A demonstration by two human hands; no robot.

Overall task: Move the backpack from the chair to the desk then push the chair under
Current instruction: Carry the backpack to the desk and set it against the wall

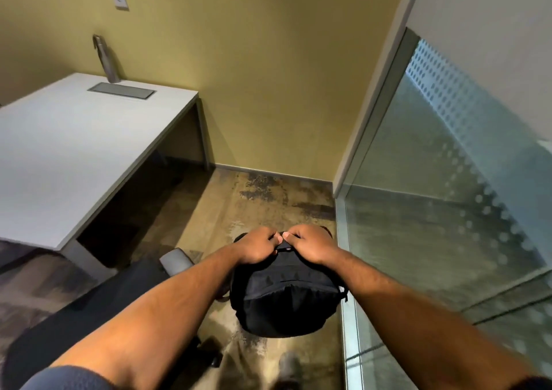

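A black backpack hangs in the air over the floor, right of the chair. My left hand and my right hand both grip its top handle, side by side. The black office chair with a grey armrest stands at lower left, partly hidden by my left forearm. It sits out from the white desk, which fills the left of the view.
A metal water bottle stands at the desk's far edge beside a grey cable hatch. A glass partition runs along the right, close to the backpack. A yellow wall closes the back. My shoe shows on the carpet below.
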